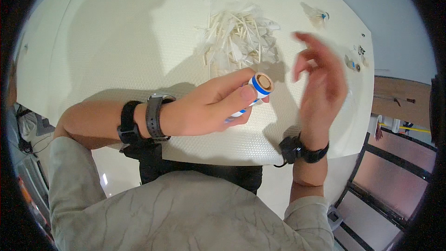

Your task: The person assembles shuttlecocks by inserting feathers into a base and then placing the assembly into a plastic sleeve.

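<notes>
My left hand (218, 104) is wrapped round a blue-and-white cylinder (255, 86). Its tan, round end with a ring on it points up and to the right, while the lower part is mostly hidden by my fingers. To the right, my right hand (323, 76) is raised over the table, smeared by motion, with its fingers apart and nothing visible in them. Beyond both hands lies a loose pile of thin white sticks among clear plastic film (239, 35).
The pale, textured table (125, 42) has a rounded edge. Along its right side lie small clear-wrapped bundles (318, 16) and a few small dark and blue items (355, 65). A dark-framed rack (385, 176) stands at the lower right, beyond the table.
</notes>
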`<state>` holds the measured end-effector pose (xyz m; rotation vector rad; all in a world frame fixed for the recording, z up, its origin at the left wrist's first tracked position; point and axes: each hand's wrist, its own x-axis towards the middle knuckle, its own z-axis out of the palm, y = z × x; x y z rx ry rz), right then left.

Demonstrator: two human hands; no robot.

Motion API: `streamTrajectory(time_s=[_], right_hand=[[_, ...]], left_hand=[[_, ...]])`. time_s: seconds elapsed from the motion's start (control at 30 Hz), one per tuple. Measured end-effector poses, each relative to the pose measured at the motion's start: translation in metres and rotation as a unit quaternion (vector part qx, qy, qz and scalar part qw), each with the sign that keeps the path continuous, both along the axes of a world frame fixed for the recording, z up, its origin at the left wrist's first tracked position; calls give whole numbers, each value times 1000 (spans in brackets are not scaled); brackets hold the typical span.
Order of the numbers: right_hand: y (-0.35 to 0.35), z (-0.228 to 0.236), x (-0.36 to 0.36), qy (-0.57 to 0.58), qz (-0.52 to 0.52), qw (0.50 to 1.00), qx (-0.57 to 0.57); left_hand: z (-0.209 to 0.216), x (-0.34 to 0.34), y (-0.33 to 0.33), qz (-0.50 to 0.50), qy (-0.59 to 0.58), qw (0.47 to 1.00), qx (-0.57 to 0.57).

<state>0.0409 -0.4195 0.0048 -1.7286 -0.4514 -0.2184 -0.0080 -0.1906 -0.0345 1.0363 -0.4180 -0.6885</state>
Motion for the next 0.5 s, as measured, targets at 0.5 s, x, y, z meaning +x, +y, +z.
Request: streamTrajectory(time_s=[0.5], right_hand=[[-66, -17, 56, 25, -225, 898, -377]], left_hand=[[3, 0, 9, -34, -11, 998, 46]])
